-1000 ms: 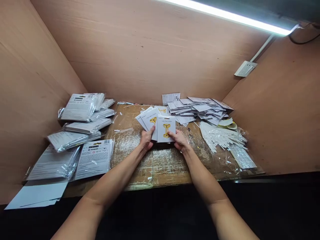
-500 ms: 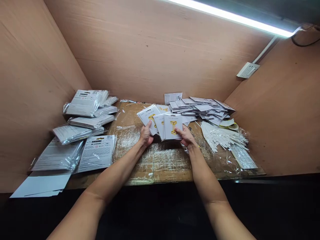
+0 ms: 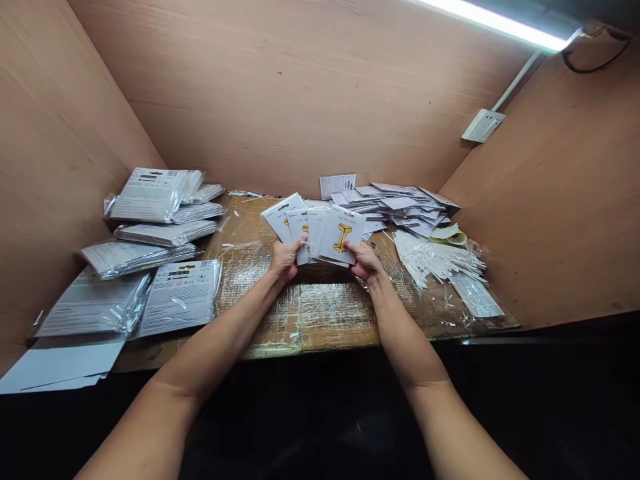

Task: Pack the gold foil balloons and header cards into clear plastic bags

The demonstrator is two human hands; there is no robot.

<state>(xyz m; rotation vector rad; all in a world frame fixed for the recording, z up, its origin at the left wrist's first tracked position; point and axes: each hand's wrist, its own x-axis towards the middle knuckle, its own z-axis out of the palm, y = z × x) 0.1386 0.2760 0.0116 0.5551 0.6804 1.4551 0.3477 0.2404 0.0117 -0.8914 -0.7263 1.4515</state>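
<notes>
My left hand (image 3: 286, 259) and my right hand (image 3: 365, 261) hold a fanned bunch of white foil balloon packets (image 3: 316, 230) up above the cardboard work surface (image 3: 310, 313). The front packet (image 3: 342, 236) shows a gold letter I. The packets behind it are partly hidden, with gold shapes just showing. Fingers of both hands press the lower edges of the fan. Nothing else touches either hand.
Plastic-wrapped white packets (image 3: 150, 253) lie stacked at the left, with white sheets (image 3: 60, 367) overhanging the front corner. Loose white cards (image 3: 395, 207) pile at the back, and bundled white sticks (image 3: 435, 260) lie at the right. Plywood walls (image 3: 280, 93) enclose the bench.
The packets are spread wider now, fanned between my hands, and both hands have moved slightly apart. The view has shifted a little as my head moved.
</notes>
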